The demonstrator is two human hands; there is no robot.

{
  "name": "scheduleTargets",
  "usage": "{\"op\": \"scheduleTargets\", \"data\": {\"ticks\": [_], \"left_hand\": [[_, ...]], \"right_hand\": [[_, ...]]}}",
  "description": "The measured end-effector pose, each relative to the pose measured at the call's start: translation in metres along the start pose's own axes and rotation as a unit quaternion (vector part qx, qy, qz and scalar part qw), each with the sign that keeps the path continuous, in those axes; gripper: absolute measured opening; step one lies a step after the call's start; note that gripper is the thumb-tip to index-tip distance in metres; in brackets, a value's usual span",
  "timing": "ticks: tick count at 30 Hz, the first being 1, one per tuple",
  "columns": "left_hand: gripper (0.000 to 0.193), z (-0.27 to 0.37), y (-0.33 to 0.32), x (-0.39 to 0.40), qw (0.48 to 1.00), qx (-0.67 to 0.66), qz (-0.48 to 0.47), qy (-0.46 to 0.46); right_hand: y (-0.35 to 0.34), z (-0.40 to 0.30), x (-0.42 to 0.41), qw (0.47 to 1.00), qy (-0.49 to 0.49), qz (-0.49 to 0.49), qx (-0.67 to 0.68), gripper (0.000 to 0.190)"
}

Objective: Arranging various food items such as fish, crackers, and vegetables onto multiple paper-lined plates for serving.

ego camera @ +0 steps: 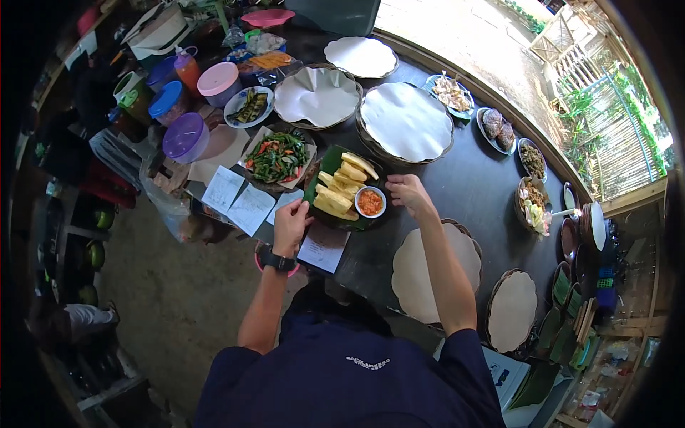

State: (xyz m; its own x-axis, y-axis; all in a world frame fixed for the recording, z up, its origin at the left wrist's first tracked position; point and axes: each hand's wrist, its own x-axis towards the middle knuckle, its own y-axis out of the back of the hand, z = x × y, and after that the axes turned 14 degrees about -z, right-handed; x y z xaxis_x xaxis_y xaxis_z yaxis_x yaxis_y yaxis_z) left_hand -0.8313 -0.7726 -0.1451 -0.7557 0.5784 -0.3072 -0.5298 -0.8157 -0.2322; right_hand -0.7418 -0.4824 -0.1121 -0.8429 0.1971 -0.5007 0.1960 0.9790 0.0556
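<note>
A plate lined with a banana leaf (333, 158) lies before me at the table's front. On the leaf are several pale yellow fried pieces (340, 187), perhaps cassava, and a small white bowl of red-orange sambal (370, 203). My left hand (290, 227), wearing a black watch (276, 260), pinches the leaf's left edge between thumb and fingers. Just right of the sambal bowl is my right hand (409, 195), its fingers curled together. Whether it holds anything is too small to tell. Left of the leaf stands a dish of stir-fried greens with red chili (278, 156).
Handwritten paper slips (322, 248) lie along the front edge. Paper-lined woven plates (406, 122) stand behind and to the right (512, 310). Plastic tubs (185, 137) crowd the left. Small food dishes (497, 130) line the window side. A person's leg (91, 321) shows at lower left.
</note>
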Motion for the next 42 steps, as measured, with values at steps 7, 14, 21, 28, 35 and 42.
{"op": "scheduleTargets", "data": {"ticks": [7,14,21,28,35,42], "left_hand": [[0.031,0.005,-0.007,-0.016,1.0,0.016,0.009,0.026],[0.031,0.032,-0.042,-0.058,1.0,0.023,0.004,0.012],[0.027,0.067,-0.117,-0.062,0.997,0.012,-0.07,0.001],[0.022,0.067,-0.215,-0.01,0.98,0.025,-0.198,0.011],[0.017,0.017,-0.296,0.072,0.96,0.02,-0.276,0.039],[0.017,-0.024,-0.327,0.124,0.966,0.095,-0.23,0.069]], "right_hand": [[-0.002,-0.007,-0.011,1.0,0.002,0.026,-0.004,0.036],[0.02,-0.018,-0.057,0.998,0.012,-0.036,0.04,0.024],[0.086,-0.032,-0.129,0.99,0.057,-0.04,0.123,0.023],[0.192,-0.014,-0.171,0.994,0.056,0.05,0.075,0.023],[0.28,0.015,-0.15,0.985,0.007,0.161,0.058,0.023],[0.31,0.036,-0.109,0.969,-0.082,0.232,0.002,0.022]]}}
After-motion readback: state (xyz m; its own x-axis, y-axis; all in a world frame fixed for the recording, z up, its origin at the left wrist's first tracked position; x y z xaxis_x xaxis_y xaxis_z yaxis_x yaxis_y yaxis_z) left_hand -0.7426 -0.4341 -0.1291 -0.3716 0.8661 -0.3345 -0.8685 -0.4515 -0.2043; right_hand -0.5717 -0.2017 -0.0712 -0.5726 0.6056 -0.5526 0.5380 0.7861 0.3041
